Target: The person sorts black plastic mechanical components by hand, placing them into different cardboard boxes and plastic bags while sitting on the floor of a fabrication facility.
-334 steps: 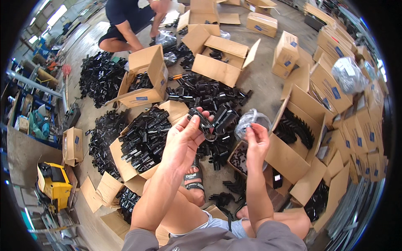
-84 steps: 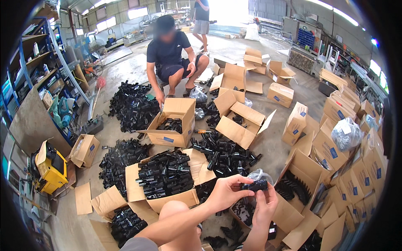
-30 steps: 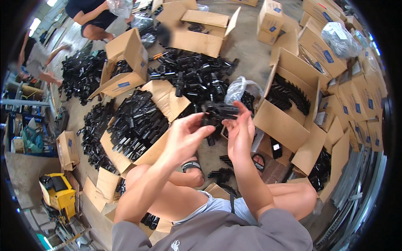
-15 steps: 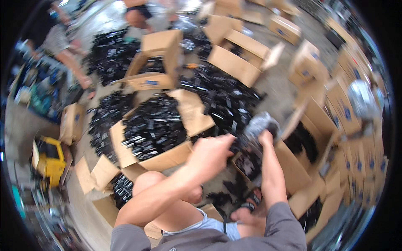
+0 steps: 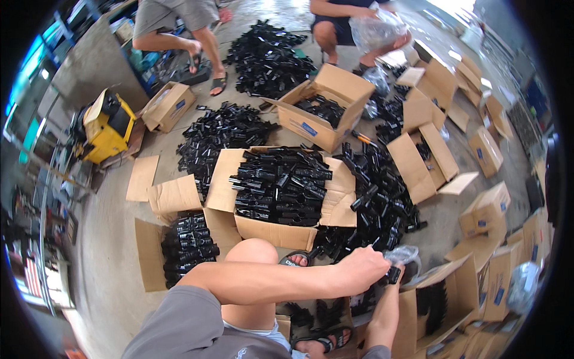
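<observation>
My left arm reaches across to the right, and my left hand (image 5: 362, 270) is closed. What its fingers grip, if anything, is hidden. Just beside it, my right hand (image 5: 397, 280), partly covered, holds a crumpled clear plastic bag (image 5: 406, 255). A small black plastic part (image 5: 393, 275) shows between the hands; I cannot tell which one holds it. In front of me an open cardboard box (image 5: 272, 231) is filled with black plastic parts (image 5: 281, 185). On the right, beside my right forearm, stands another open box (image 5: 460, 293) with black pieces inside.
Loose black parts (image 5: 382, 197) lie heaped on the floor. More open cartons (image 5: 317, 128) stand beyond, with a yellow machine (image 5: 107, 131) at left. One person (image 5: 179, 24) stands barelegged in sandals; another (image 5: 335, 30) crouches with a plastic bag (image 5: 376, 30).
The view has swung rightward, so the boxes sit differently in the picture. Both my hands have come close together at the plastic bag; before, they were apart.
</observation>
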{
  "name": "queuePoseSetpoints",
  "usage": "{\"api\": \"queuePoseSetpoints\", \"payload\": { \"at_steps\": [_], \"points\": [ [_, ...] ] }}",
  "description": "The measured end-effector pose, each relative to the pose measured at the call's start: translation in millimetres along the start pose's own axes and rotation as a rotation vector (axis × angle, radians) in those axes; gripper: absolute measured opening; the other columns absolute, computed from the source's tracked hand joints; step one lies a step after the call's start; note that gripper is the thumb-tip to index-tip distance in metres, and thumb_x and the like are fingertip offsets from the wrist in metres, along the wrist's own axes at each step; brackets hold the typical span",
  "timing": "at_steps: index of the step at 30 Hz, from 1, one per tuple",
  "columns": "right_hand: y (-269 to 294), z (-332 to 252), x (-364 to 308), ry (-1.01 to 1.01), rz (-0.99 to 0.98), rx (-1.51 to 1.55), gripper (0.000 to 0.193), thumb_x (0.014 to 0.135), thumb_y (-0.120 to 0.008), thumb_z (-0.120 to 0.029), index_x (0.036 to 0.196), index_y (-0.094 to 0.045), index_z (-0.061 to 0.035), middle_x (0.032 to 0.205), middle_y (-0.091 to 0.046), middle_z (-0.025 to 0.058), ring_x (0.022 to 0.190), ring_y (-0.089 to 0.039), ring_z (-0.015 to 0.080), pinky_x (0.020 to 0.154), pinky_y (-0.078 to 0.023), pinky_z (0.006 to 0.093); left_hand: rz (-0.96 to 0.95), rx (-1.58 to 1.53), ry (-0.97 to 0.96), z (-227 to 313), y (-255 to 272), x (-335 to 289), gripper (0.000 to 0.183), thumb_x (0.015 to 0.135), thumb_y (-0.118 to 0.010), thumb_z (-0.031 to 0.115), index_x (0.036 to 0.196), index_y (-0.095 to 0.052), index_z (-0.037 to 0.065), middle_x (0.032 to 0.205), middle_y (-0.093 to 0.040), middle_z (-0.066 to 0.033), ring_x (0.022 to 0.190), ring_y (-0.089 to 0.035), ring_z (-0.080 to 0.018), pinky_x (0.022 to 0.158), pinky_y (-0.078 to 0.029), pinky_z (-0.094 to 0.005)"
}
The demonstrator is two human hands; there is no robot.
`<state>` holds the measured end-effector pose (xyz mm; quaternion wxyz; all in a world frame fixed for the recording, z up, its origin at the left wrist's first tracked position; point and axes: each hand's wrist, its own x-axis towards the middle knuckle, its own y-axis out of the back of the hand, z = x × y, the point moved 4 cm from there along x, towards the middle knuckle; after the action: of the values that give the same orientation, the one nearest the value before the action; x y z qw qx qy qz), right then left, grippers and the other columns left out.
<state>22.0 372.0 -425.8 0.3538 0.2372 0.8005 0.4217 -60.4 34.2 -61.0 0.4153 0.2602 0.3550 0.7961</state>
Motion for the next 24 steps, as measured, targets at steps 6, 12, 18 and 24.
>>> {"api": "queuePoseSetpoints", "payload": {
  "at_steps": [6,12,18,24],
  "points": [
    [3.7,-6.6,-8.1,-0.012,0.023,-0.016,0.034,0.085,-0.064,-0.018,0.114,-0.071,-0.0009,0.118,-0.070,0.0263,0.115,-0.064,0.0446,0.097,-0.050,0.0500,0.189,-0.021,-0.047,1.5,15.5,-9.7,0.006,0.066,-0.070,-0.002,0.072,-0.070,-0.002,0.073,-0.069,-0.0228,0.077,-0.071,-0.0399,0.098,-0.050,-0.0605],
    [18.4,-16.4,-23.5,-0.002,0.107,0.105,0.034,0.084,-0.064,-0.017,0.114,-0.071,-0.0008,0.117,-0.070,0.0260,0.114,-0.065,0.0446,0.097,-0.050,0.0498,0.141,-0.025,-0.005,-6.8,32.3,-8.9,0.010,0.062,-0.072,-0.001,0.071,-0.070,-0.004,0.077,-0.069,-0.0251,0.082,-0.071,-0.0423,0.092,-0.053,-0.0598],
    [123.7,-91.3,-110.9,0.188,0.508,0.614,0.031,0.095,-0.064,-0.008,0.124,-0.063,0.0015,0.115,-0.071,0.0173,0.104,-0.067,0.0258,0.089,-0.054,0.0356,0.019,-0.003,0.100,-8.4,51.3,1.1,0.011,0.068,-0.073,0.002,0.078,-0.071,0.000,0.079,-0.070,-0.0209,0.086,-0.071,-0.0390,0.081,-0.057,-0.0480],
    [227.3,-246.6,-286.9,0.791,0.530,0.674,0.018,0.092,-0.072,0.001,0.109,-0.068,-0.0020,0.094,-0.073,0.0071,0.083,-0.068,0.0125,0.076,-0.054,0.0274,0.096,0.019,0.015,-6.9,38.9,3.1,0.023,0.074,-0.077,0.007,0.094,-0.068,-0.001,0.082,-0.069,-0.0217,0.087,-0.069,-0.0404,0.077,-0.055,-0.0481]
  ]
}}
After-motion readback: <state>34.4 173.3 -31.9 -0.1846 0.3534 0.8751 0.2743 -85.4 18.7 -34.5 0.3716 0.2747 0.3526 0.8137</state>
